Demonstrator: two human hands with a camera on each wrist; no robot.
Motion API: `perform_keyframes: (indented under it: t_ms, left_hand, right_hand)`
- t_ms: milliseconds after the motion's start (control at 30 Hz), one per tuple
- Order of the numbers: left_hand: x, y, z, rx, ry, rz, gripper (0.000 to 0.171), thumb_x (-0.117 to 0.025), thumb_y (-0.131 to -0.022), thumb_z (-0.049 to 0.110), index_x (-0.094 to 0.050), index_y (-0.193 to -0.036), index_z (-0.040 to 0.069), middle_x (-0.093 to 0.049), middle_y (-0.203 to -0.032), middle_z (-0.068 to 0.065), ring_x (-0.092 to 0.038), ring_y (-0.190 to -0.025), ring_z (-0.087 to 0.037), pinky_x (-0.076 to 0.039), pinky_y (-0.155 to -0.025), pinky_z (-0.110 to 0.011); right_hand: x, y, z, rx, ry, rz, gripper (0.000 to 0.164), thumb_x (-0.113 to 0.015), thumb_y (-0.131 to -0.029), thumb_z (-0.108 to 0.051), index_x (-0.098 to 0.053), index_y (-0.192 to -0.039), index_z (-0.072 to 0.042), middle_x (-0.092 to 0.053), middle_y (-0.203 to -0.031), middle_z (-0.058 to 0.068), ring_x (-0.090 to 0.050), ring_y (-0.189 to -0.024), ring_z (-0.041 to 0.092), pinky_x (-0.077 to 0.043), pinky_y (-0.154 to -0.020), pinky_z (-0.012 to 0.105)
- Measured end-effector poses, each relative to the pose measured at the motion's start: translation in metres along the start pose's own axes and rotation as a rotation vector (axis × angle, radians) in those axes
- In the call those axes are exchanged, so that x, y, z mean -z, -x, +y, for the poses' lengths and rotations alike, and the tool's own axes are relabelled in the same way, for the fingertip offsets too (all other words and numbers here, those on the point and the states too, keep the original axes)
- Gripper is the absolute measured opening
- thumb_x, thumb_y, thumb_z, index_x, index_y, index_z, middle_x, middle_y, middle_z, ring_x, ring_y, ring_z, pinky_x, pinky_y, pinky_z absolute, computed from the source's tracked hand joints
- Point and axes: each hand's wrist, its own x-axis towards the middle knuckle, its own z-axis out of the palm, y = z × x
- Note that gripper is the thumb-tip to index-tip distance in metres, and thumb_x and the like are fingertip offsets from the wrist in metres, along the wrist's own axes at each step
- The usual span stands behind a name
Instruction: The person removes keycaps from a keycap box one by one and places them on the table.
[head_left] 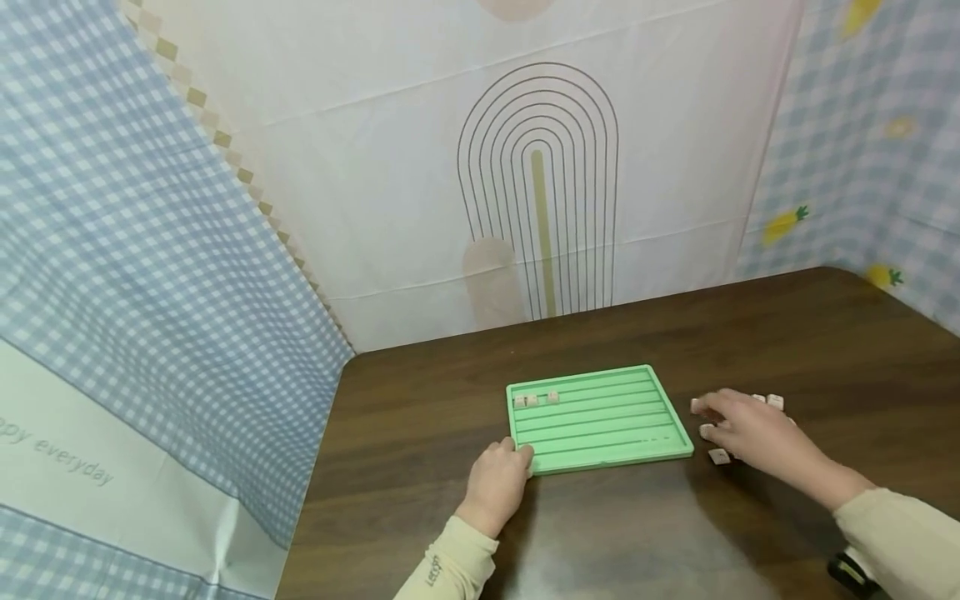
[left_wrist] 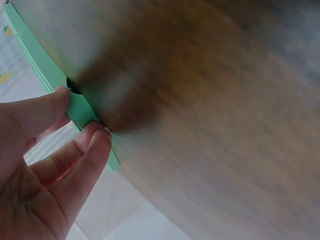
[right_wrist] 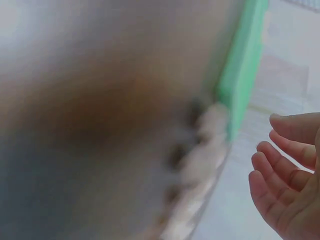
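Note:
A light-green ridged tray [head_left: 592, 421] lies on the table, with three small pale blocks [head_left: 532, 400] in an upper groove near its left end. My left hand [head_left: 497, 483] grips the tray's near left corner; in the left wrist view the thumb and fingers [left_wrist: 95, 155] pinch its green edge. My right hand [head_left: 757, 433] hovers just right of the tray, over loose pale blocks [head_left: 719, 457] on the table. Its fingers [right_wrist: 270, 192] are loosely bent and hold nothing in the right wrist view, where the blocks [right_wrist: 197, 170] are blurred.
More pale blocks [head_left: 775, 402] lie beyond the right hand, partly hidden by it. The brown wooden table [head_left: 420, 392] ends at a printed cloth backdrop [head_left: 390, 208]. A dark object [head_left: 851, 575] shows beside the right sleeve.

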Motion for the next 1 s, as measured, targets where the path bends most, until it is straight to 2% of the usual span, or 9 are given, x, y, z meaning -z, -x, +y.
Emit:
perform_keyframes:
  t_ms: [167, 333, 433, 567, 700, 867, 1000]
  left_hand:
    - [0.0, 0.003, 0.002, -0.005, 0.002, 0.024, 0.012, -0.074, -0.073, 0.021, -0.065, -0.073, 0.014, -0.059, -0.064, -0.004, -0.051, -0.052, -0.016, -0.049, -0.047, -0.023]
    - [-0.001, 0.003, 0.004, -0.001, 0.0, 0.03, 0.013, -0.074, -0.073, 0.023, -0.065, -0.074, 0.014, -0.058, -0.063, -0.004, -0.05, -0.051, -0.016, -0.049, -0.046, -0.023]
    - [-0.001, 0.002, 0.006, 0.007, 0.01, 0.016, 0.012, -0.074, -0.074, 0.023, -0.066, -0.075, 0.014, -0.058, -0.064, -0.004, -0.05, -0.052, -0.016, -0.048, -0.046, -0.023]
    - [-0.001, 0.001, 0.008, 0.021, 0.007, -0.001, 0.011, -0.073, -0.074, 0.023, -0.066, -0.076, 0.015, -0.059, -0.066, -0.004, -0.051, -0.053, -0.017, -0.047, -0.045, -0.024]
    - [-0.003, 0.0, 0.008, 0.022, -0.012, -0.005, 0.009, -0.071, -0.076, 0.024, -0.067, -0.077, 0.016, -0.059, -0.067, -0.004, -0.051, -0.053, -0.016, -0.048, -0.044, -0.024]
    - [-0.003, 0.0, 0.004, 0.021, -0.035, -0.009, 0.009, -0.072, -0.076, 0.025, -0.066, -0.078, 0.017, -0.058, -0.066, -0.003, -0.05, -0.053, -0.016, -0.047, -0.043, -0.024]
    - [-0.001, 0.0, 0.0, 0.027, -0.034, -0.008, 0.01, -0.072, -0.074, 0.024, -0.066, -0.077, 0.017, -0.058, -0.065, -0.003, -0.05, -0.052, -0.016, -0.047, -0.043, -0.024]
  right_hand:
    - [-0.012, -0.044, -0.033, 0.059, -0.031, -0.037, 0.025, -0.066, -0.08, -0.012, -0.064, -0.103, -0.005, -0.067, -0.096, 0.01, -0.06, -0.083, 0.024, -0.051, -0.065, 0.042]
    - [-0.037, -0.09, -0.059, 0.051, -0.084, -0.119, 0.027, -0.064, -0.083, -0.016, -0.063, -0.107, -0.004, -0.068, -0.099, 0.013, -0.061, -0.089, 0.026, -0.052, -0.07, 0.045]
    - [-0.054, -0.108, -0.076, 0.044, -0.115, -0.141, 0.031, -0.063, -0.084, -0.017, -0.062, -0.11, -0.002, -0.067, -0.105, 0.016, -0.06, -0.095, 0.029, -0.052, -0.076, 0.048]
    - [-0.076, -0.12, -0.094, 0.031, -0.087, -0.14, 0.033, -0.061, -0.085, -0.016, -0.06, -0.113, -0.001, -0.064, -0.11, 0.018, -0.056, -0.101, 0.034, -0.051, -0.08, 0.05]
    - [-0.093, -0.125, -0.101, 0.019, -0.003, -0.088, 0.024, -0.057, -0.086, -0.01, -0.064, -0.107, 0.0, -0.065, -0.104, 0.018, -0.058, -0.094, 0.033, -0.053, -0.076, 0.047]
    - [-0.101, -0.129, -0.103, 0.037, 0.027, -0.013, 0.016, -0.061, -0.083, -0.006, -0.068, -0.097, -0.001, -0.065, -0.093, 0.015, -0.06, -0.083, 0.029, -0.055, -0.069, 0.043]
    - [-0.102, -0.133, -0.105, 0.049, 0.022, -0.007, 0.016, -0.061, -0.083, -0.007, -0.068, -0.097, -0.002, -0.066, -0.093, 0.015, -0.06, -0.083, 0.029, -0.055, -0.069, 0.042]
